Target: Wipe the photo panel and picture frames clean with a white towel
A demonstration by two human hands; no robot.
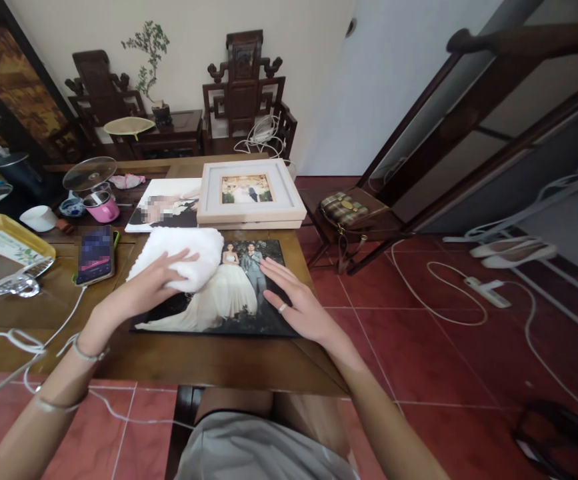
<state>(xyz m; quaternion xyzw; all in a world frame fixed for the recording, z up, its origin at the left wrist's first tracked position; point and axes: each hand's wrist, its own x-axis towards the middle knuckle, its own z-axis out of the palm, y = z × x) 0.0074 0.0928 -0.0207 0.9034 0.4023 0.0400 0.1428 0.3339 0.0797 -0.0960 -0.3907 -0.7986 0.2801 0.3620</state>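
Observation:
On the wooden table (209, 363) lies a large wedding photo panel (219, 303) showing a couple in a white gown and a grey suit. A folded fluffy white cloth (196, 247) covers its upper left part. My left hand (156, 283) grips this cloth and presses it on the panel, some fingers sunk in the pile. My right hand (299, 303), with a ring on one finger, rests flat on the panel's right side, fingers stretched out and holding nothing. Part of the photo is hidden under the cloth and both hands.
Behind the panel are a framed photo (213, 213) on a pale box and another photo print (141, 207). To the left stand a phone (96, 257) on a cable, a pink mug (103, 208), a white cup (39, 218) and an oil bottle (16, 237). A bag (343, 208) sits right.

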